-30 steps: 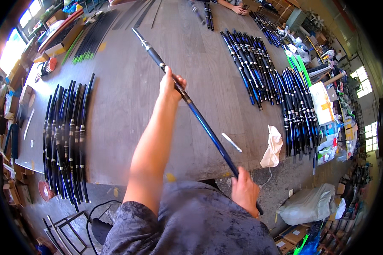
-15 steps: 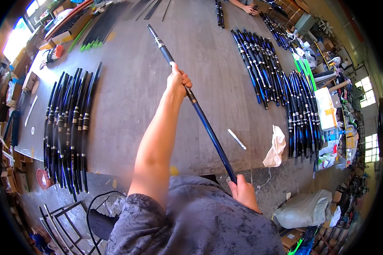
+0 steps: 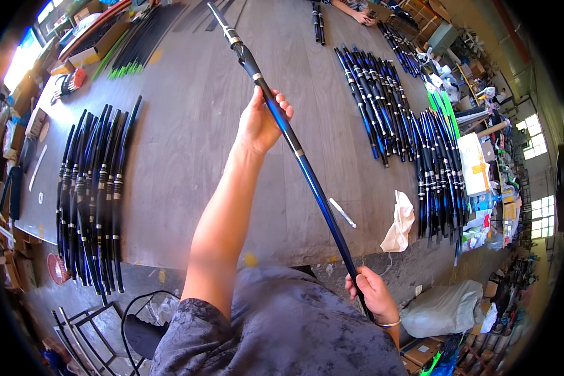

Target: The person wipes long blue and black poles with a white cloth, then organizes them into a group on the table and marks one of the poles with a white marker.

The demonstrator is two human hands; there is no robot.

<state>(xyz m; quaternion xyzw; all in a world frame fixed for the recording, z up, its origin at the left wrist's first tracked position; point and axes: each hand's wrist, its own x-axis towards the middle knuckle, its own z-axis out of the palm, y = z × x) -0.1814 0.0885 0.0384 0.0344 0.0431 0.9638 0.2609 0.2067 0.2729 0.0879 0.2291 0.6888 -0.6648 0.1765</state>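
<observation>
The long grey wooden worktable [image 3: 188, 144] stretches away from me, filling most of the view. On its left side lies a row of black rod sections with silver bands [image 3: 91, 194], side by side and running near to far. On the right, two larger batches of blue-and-black rod sections [image 3: 407, 131] lie spread in fans, reaching toward the far right, with a few bright green rods [image 3: 442, 103] among them. At the far left edge sits a flat cardboard box [image 3: 97, 44] with more dark and green-tipped rods beside it.

Above all this I hold a long slender blue-and-black fishing rod [image 3: 307, 172], slanting from near right up to the far middle, over the bare centre of the table. My left hand [image 3: 262, 122] is stretched out and closed around the rod's upper part, just below a silver ring, fingers wrapped over the shaft. My right hand [image 3: 373, 294] is close to my body at the near table edge, gripping the rod's lower end.

Just right of the rod, a crumpled white cloth [image 3: 400, 224] lies on the table near the edge, and a small white stick [image 3: 343, 213] rests between cloth and rod. Nothing lies directly under the rod's span. At the far end, another person's hands [image 3: 357, 12] rest on the table.
</observation>
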